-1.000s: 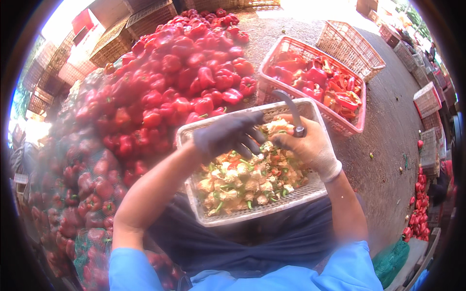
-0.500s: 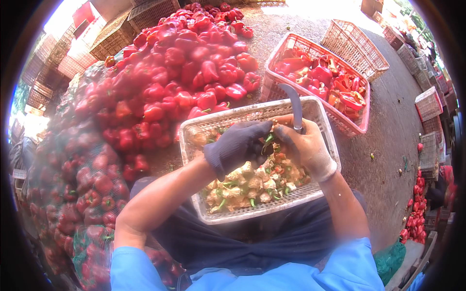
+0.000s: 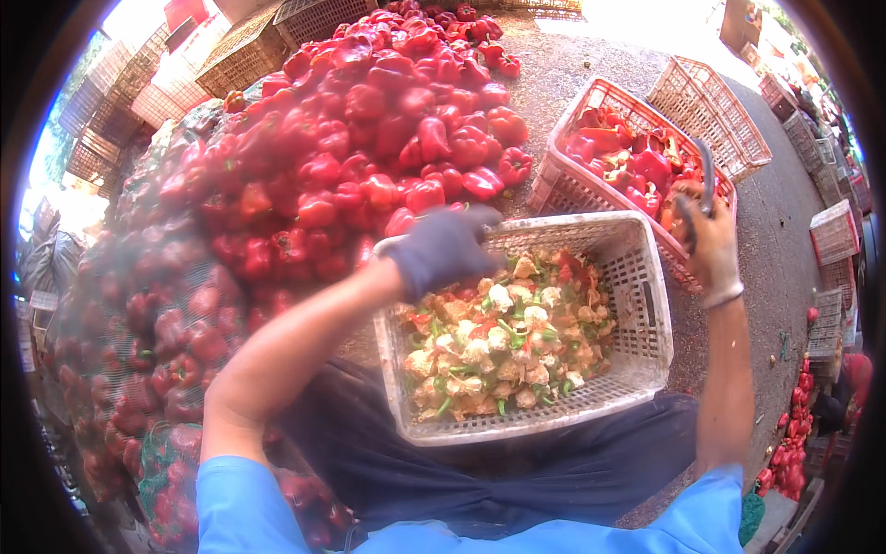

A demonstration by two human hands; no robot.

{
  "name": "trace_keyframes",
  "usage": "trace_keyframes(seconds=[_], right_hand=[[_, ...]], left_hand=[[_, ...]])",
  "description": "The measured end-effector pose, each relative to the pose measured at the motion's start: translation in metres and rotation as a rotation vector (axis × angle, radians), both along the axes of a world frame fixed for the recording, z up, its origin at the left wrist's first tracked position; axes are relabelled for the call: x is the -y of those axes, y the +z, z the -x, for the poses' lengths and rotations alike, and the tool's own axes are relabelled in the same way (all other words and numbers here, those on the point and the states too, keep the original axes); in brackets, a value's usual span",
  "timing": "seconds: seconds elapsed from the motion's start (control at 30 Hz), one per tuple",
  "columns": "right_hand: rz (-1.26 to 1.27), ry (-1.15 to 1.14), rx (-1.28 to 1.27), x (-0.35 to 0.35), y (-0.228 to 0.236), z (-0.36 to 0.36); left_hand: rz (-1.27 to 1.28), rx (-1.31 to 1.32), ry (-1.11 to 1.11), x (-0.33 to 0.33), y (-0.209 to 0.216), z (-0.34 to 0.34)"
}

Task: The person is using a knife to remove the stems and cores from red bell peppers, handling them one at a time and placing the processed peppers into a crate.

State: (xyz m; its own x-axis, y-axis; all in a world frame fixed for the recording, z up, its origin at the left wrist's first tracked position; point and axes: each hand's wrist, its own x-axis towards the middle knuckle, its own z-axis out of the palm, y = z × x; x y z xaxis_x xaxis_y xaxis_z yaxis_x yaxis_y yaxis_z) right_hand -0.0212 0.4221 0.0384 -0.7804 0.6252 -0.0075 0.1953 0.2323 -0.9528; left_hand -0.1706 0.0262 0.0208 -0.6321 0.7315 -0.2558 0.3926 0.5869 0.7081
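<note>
i've got the left hand (image 3: 449,247), in a dark glove, over the far left rim of the pale crate (image 3: 653,319); its fingers are blurred, so can't tell if they're wide or narrow, or if they touch the rim. the right hand (image 3: 712,249), in a light glove w/ dark fingertips, is out over the near right part of the red crate (image 3: 572,196), fingers closed round a knife (image 3: 708,171). curved blade sticks up & away from the fist; can't tell if a pepper pc is in those fingers too.

pale crate sits in front of me, nr edge over my dark trousers (image 3: 517,485), tilted a bit. in it: a heap of pepper cores (image 3: 508,337), whitish w/ green stems & some red bits. red crate is just beyond its far right corner, full of cut red peppers (image 3: 651,168). another lattice crate (image 3: 720,120) stands right behind that one.

on my left, a big pile of whole red peppers (image 3: 388,138) on the ground, w/ mesh sacks (image 3: 198,323) of peppers closer in. stacked crates (image 3: 245,51) top left; more peppers (image 3: 789,452) far rt.
</note>
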Motion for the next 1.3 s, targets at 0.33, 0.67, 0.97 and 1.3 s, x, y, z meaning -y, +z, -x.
trace_keyframes(seconds=[0.33,0.67,0.97,1.3], right_hand=[[0.113,0.014,0.215,-0.023,-0.002,-0.056],[0.022,-0.259,0.4,0.032,-0.016,-0.114],[0.077,-0.28,0.378,0.021,-0.023,-0.122],[0.482,-0.041,0.3,0.062,0.007,-0.074]], left_hand=[[0.218,-0.288,0.544,0.032,-0.146,0.219],[0.491,-0.301,0.526,-0.078,-0.217,0.287],[-0.246,0.359,0.963,-0.042,-0.207,0.296],[-0.135,0.536,0.179,-0.011,-0.027,0.18]])
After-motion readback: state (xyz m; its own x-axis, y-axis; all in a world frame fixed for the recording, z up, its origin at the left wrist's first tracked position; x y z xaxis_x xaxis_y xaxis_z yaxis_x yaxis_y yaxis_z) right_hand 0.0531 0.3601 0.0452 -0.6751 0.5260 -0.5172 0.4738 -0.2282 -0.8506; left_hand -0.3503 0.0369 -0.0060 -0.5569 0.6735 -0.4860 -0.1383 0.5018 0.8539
